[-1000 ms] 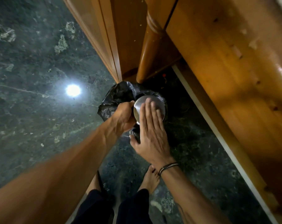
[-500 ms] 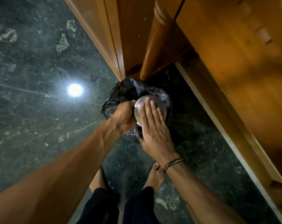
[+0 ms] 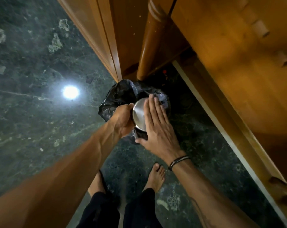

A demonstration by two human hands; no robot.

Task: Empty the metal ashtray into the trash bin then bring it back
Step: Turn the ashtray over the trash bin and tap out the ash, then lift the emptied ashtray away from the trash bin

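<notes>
Trash bin (image 3: 123, 92), black-lined, stands on the floor (image 3: 32, 63) at centre. Metal ashtray (image 3: 138, 112) is inverted over it. Left hand (image 3: 123, 119), at 9 o'clock, grasps its rim. Right hand (image 3: 157, 127) lies flat, fingers extended, on its base.

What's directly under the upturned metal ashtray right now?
Under the round metal ashtray, gripped by the left hand and covered flat by the right hand, lies the black plastic bin liner. The bin's inside and any ash are hidden.

Dark green marble floor (image 3: 32, 63) with lamp glare (image 3: 70, 92); glossy wooden furniture (image 3: 230, 63) alongside
</notes>
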